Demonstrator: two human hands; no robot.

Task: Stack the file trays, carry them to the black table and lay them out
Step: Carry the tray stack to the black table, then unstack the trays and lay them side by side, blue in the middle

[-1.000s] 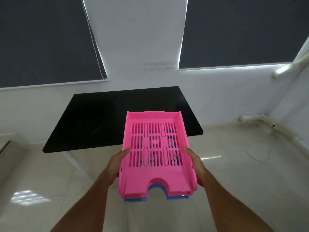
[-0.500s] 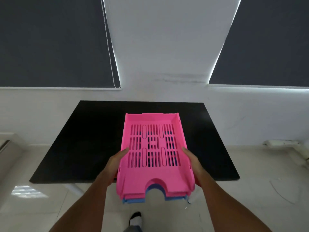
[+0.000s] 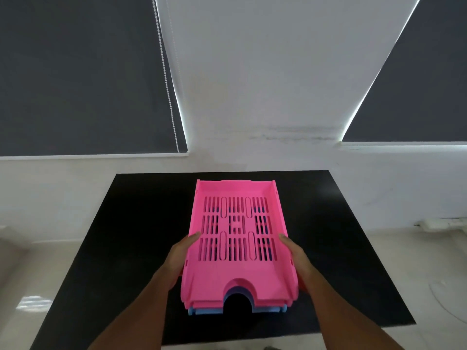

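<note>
Nearest the camera, the left hand [image 3: 180,258] and right hand [image 3: 295,258] each grip a long side of a stack of file trays [image 3: 237,251], thumbs over the rims. A pink tray lies on top, with a blue tray's edge [image 3: 209,310] showing beneath. The stack is over the black desk [image 3: 121,238]. Beyond stand a white wall [image 3: 262,84] and dark window blinds [image 3: 75,72].

tray stack [image 3: 237,248] now over black table [image 3: 131,248], table nearer
</note>
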